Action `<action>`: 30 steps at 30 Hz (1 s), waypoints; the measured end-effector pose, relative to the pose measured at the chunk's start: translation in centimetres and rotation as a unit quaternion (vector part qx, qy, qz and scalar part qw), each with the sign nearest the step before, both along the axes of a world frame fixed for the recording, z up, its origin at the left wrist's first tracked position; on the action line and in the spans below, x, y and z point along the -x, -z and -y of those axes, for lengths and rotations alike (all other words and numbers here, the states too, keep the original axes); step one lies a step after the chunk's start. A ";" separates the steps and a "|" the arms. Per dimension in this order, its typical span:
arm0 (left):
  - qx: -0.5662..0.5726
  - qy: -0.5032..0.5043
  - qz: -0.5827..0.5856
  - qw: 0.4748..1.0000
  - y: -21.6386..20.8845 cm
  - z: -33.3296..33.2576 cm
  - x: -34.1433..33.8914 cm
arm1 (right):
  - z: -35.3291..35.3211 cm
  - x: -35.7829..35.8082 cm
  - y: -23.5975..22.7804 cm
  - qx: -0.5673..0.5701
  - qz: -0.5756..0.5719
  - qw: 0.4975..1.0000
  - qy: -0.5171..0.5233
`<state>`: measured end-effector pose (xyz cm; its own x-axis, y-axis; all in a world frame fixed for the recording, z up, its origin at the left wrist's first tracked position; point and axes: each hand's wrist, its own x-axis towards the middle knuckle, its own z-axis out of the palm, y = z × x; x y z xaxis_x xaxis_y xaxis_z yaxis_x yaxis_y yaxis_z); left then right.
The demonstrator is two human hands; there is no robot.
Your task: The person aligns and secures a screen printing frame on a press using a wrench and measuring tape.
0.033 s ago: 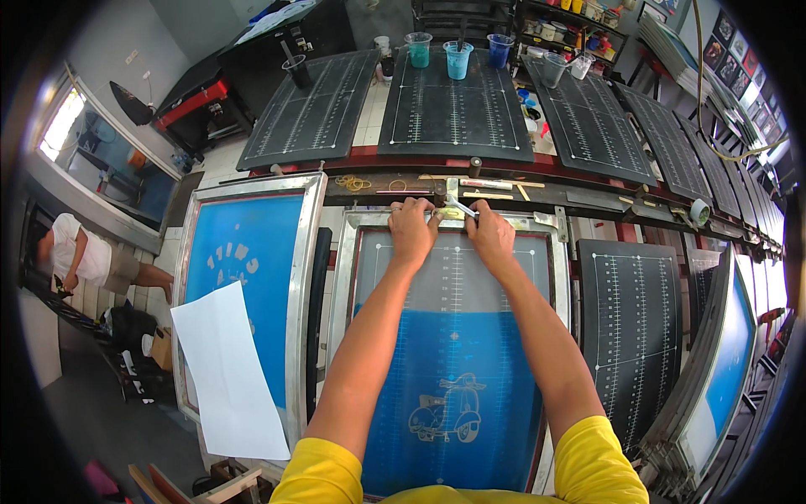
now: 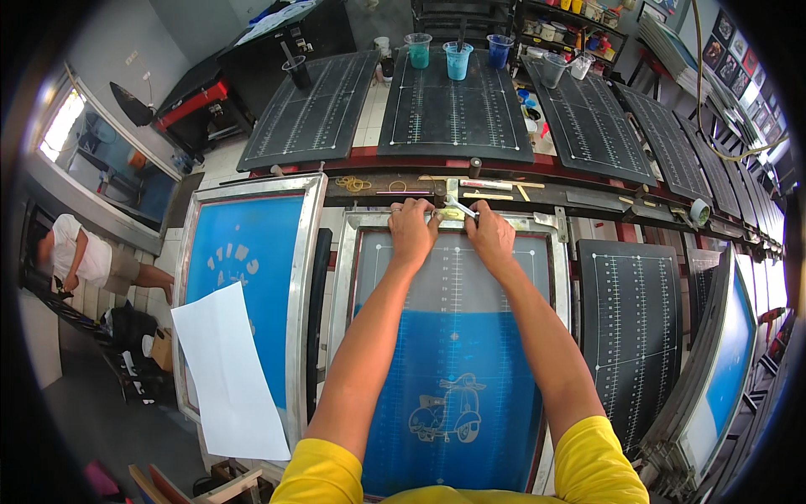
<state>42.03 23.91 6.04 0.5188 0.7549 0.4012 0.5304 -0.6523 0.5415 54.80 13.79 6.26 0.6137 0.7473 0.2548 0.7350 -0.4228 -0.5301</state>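
Observation:
A silk-screen frame [image 2: 337, 294] with blue coated mesh and a scooter design [image 2: 445, 412] lies in front of me over a dark printing board. Its far edge sits at a metal clamp [image 2: 452, 186] with a dark knob or bolt [image 2: 440, 198]. My right hand [image 2: 492, 235] is closed on the handle end of a wrench [image 2: 460, 205], whose head reaches left to the clamp. My left hand [image 2: 412, 233] is closed over the frame's far edge, just left of the clamp; its fingertips are partly hidden.
Left, a second screen frame [image 2: 311, 252] carries a white paper sheet [image 2: 231, 378]. Dark boards [image 2: 457, 118] stand across the rail, with plastic cups of ink [image 2: 458, 63] on them. Sticks and rubber bands [image 2: 353, 182] lie on the rail. More frames [image 2: 714, 370] lean right. A person [image 2: 84, 252] is at far left.

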 end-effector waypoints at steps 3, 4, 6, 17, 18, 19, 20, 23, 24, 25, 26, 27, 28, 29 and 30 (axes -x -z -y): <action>0.006 0.007 0.003 1.000 -0.2 0.3 -0.3 | 0.2 -0.1 -0.1 0.004 -0.001 1.000 0.009; 0.006 0.006 0.004 1.000 -0.2 0.3 -0.3 | 0.2 -0.1 0.0 0.005 0.001 1.000 0.011; 0.004 0.007 0.005 1.000 -0.2 0.3 -0.4 | 0.1 -0.1 0.1 0.011 0.005 1.000 0.020; -0.036 -0.023 0.082 0.996 0.7 -0.4 0.9 | -0.7 0.8 0.5 0.071 0.020 0.996 0.042; -0.026 -0.026 0.065 0.997 0.7 -0.2 0.5 | -0.7 0.6 0.6 0.066 0.016 0.997 0.049; -0.018 -0.038 0.063 0.997 0.9 -0.1 0.4 | -0.5 0.5 1.1 0.044 0.034 0.998 0.027; -0.008 -0.040 0.066 0.997 1.1 0.1 0.1 | -0.3 0.0 1.5 0.024 0.047 0.998 0.016; 0.014 -0.041 0.071 0.997 0.4 0.9 0.2 | 0.1 0.0 1.0 0.055 0.047 0.997 0.022; 0.026 -0.047 0.072 0.996 0.0 1.0 0.6 | 0.0 0.3 0.9 0.057 0.049 0.997 0.015; 0.030 -0.056 0.068 0.996 -0.4 1.3 0.7 | 0.0 0.5 0.6 0.057 0.050 0.997 0.015; 0.035 -0.058 0.063 0.996 -0.5 1.3 0.8 | 0.0 0.7 0.4 0.057 0.051 0.997 0.014; 0.031 -0.067 0.063 0.995 -0.4 1.3 0.8 | -0.2 0.9 0.4 0.058 0.052 0.997 0.014; 0.029 -0.070 0.065 0.995 -0.5 1.5 0.5 | -0.2 0.6 0.6 0.060 0.054 0.997 0.012; 0.033 -0.070 0.063 0.995 -0.6 1.5 0.4 | -0.3 0.2 0.7 0.063 0.057 0.996 0.011; 0.037 -0.069 0.060 0.995 -0.6 1.5 0.2 | -0.2 -0.1 0.9 0.066 0.060 0.996 0.011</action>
<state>41.80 22.42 6.60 0.3595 0.8456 0.3946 0.5406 -0.5334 0.6506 54.95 14.03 5.32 0.6019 0.7654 0.2275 0.7790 -0.5001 -0.3784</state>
